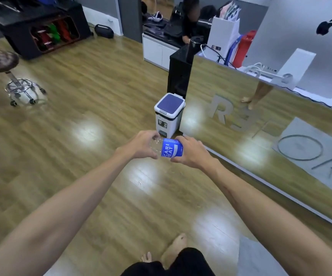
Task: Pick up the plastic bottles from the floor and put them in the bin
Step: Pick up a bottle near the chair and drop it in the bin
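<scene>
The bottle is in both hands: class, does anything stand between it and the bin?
The floor between the bottle and the bin shows nothing in the way. The bin's lid is down, though, covering the opening, while the left hand and right hand grip the bottle.

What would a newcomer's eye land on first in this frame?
First, the clear plastic bottle with a blue label, held sideways at the centre between the left hand and right hand, both gripping it. Just beyond them stands the small white bin with a closed purple lid on the wooden floor, beside the long mirrored wall panel with grey lettering on the right.
</scene>
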